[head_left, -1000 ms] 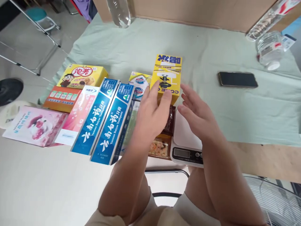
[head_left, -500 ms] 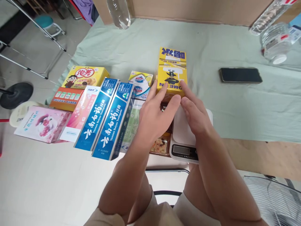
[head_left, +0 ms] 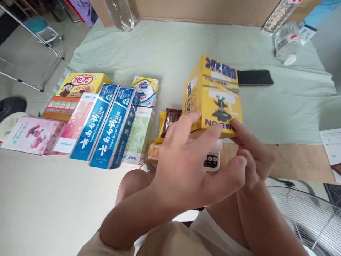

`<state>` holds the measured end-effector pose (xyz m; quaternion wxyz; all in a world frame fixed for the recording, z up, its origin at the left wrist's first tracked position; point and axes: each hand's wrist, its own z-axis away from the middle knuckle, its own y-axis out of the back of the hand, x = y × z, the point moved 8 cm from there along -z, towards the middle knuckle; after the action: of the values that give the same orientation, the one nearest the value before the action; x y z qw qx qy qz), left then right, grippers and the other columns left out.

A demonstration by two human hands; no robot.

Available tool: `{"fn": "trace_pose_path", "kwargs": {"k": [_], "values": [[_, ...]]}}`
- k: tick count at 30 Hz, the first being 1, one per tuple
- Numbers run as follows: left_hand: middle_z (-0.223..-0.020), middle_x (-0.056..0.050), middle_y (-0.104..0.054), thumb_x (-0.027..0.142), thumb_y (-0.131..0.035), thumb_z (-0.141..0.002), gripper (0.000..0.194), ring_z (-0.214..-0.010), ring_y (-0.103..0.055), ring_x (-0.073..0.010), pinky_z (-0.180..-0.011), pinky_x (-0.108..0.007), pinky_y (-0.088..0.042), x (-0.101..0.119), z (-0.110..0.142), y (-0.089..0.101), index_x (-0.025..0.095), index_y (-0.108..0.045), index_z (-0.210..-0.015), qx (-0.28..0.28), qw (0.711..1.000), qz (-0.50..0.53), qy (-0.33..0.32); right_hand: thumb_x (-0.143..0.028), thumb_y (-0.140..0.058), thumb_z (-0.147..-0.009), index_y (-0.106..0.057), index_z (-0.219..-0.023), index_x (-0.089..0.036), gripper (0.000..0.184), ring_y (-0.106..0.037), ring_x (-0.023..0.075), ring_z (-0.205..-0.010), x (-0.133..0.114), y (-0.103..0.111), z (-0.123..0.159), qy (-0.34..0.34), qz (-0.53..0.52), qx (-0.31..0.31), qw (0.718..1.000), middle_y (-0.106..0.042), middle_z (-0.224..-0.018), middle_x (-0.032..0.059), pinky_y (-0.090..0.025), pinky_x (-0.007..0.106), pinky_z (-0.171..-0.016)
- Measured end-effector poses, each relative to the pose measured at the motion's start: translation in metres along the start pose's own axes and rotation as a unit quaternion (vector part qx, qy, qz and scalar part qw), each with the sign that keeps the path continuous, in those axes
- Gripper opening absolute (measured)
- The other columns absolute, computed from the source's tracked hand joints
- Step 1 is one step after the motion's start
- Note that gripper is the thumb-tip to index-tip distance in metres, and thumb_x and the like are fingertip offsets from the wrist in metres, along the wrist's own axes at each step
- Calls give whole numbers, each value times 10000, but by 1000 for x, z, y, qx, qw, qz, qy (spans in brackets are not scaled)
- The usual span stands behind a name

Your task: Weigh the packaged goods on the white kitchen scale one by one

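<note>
A yellow cardboard box (head_left: 221, 103) with blue lettering is raised above the table between my two hands. My left hand (head_left: 186, 163) grips its near left corner, fingers on the left and front sides and thumb pointing right. At the near right corner, my right hand (head_left: 253, 160) holds it with the fingertips. Below the box, a white kitchen scale (head_left: 216, 161) with a black button panel is mostly hidden. Left of my left hand lie a brown-wrapped snack (head_left: 172, 117), a yellow packet (head_left: 160, 129) and a clear-wrapped snack (head_left: 153, 152).
Blue toothpaste boxes (head_left: 112, 128), a green box (head_left: 140, 133), a soap box (head_left: 145, 89), a pink box (head_left: 33, 135) and a yellow puff box (head_left: 82, 84) stand left. A phone (head_left: 255, 77) lies behind the yellow box. Bottles (head_left: 287, 42) stand back right; a fan (head_left: 306, 217) is lower right.
The yellow box has come up off the table toward me and tilted, showing its left side. Both hands moved nearer with it, uncovering the brown snack. The view shifted right.
</note>
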<state>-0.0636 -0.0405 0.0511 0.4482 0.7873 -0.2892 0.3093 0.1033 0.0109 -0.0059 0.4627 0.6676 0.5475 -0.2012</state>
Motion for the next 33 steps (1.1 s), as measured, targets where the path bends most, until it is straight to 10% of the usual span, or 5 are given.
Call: {"fn": "trace_pose_path", "kwargs": {"k": [6,16,23,29,33], "values": [[-1088,-83,-589,434,-658,-925,320,-995,-693,-224,-803,-361,-644,-24,20,-23,245,-672,-1183,-54,998,34,4,-327,-614,-971,-656,-1493,-309,524,-808,274,-1032,-5,15,28,145,57,60,986,-796,-1273,95,-684,368,-714],[-1533,-142,-586,535,-667,-977,653,-1459,-573,-336,-1211,-458,-522,-79,15,-48,253,-511,-1545,-49,963,193,182,-521,-508,-1032,-596,-1452,-288,489,-667,284,-1371,57,2,6,-123,-57,17,991,-690,-1479,107,-601,495,-1098],[-1394,-72,-737,554,-772,-867,597,-1286,-717,-354,-991,-432,-686,-104,16,-56,303,-677,-1400,-41,922,283,262,-660,-326,-1058,-472,-1607,-273,687,-615,254,-1455,58,-26,-3,-160,-143,-94,972,-555,-1646,61,-517,496,-1236],[-1303,12,-786,485,-805,-834,480,-1370,-675,-358,-1081,-512,-664,-66,10,-58,400,-734,-1301,-2,929,299,216,-728,-286,-1041,-402,-1658,-217,810,-358,204,-1649,37,2,-11,-55,-165,-59,983,-435,-1722,60,-341,443,-1379],[-1223,64,-804,585,-802,-805,436,-1379,-663,-388,-1056,-616,-661,-15,-10,-85,516,-749,-1233,-73,926,340,149,-829,-217,-985,-357,-1676,-263,904,-257,177,-1683,31,41,-13,-31,-157,-26,987,-413,-1739,-8,-266,394,-1415]]}}
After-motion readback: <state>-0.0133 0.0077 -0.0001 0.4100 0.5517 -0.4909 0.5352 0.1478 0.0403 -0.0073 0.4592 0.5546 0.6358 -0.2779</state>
